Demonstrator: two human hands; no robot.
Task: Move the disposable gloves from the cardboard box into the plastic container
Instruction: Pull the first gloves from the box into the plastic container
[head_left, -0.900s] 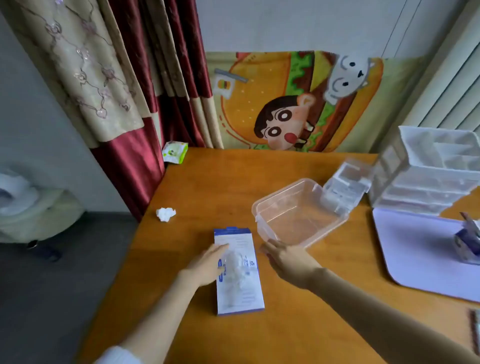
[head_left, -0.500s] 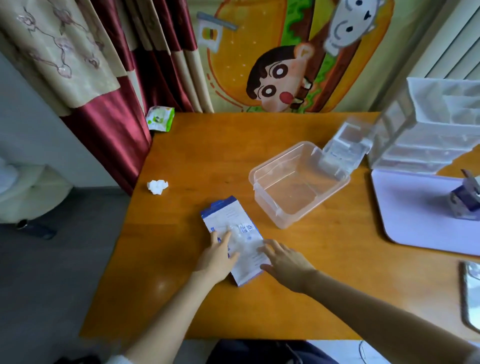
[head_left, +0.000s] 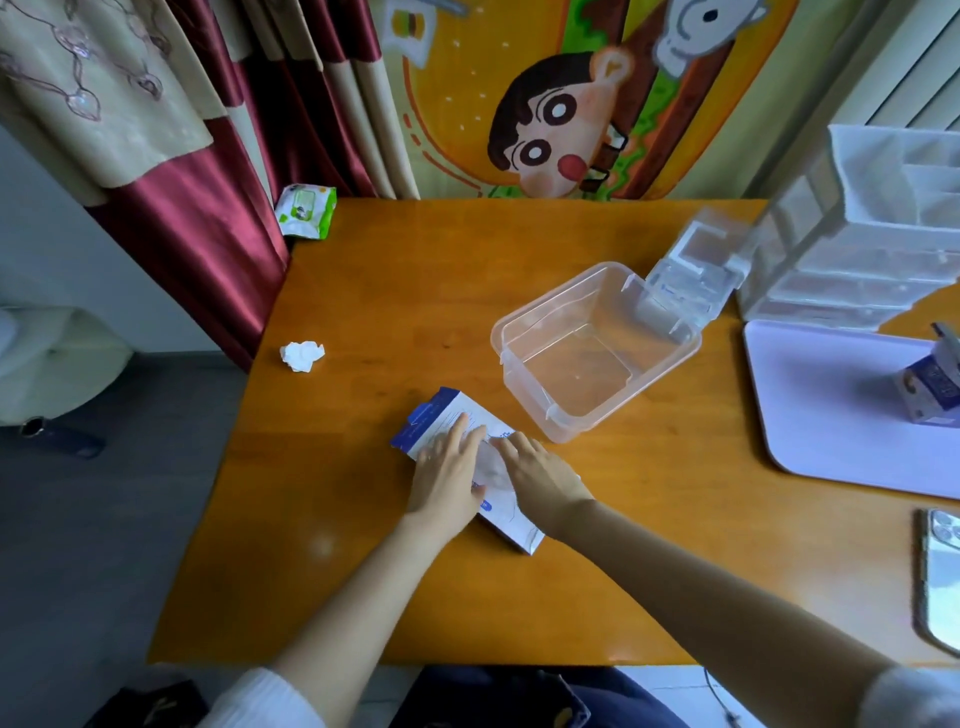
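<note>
One wide-angle view, worn on the head, looks steeply down from over the near edge of the worktop (head_left: 395, 291), facing the far wall's cartoon hanging (head_left: 545, 104). It sits close: left hand (head_left: 448, 470) and right hand (head_left: 543, 480) land mid-frame.

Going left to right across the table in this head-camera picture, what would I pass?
Crumpled tissue → cardboard box → plastic container → lilac mat.
</note>
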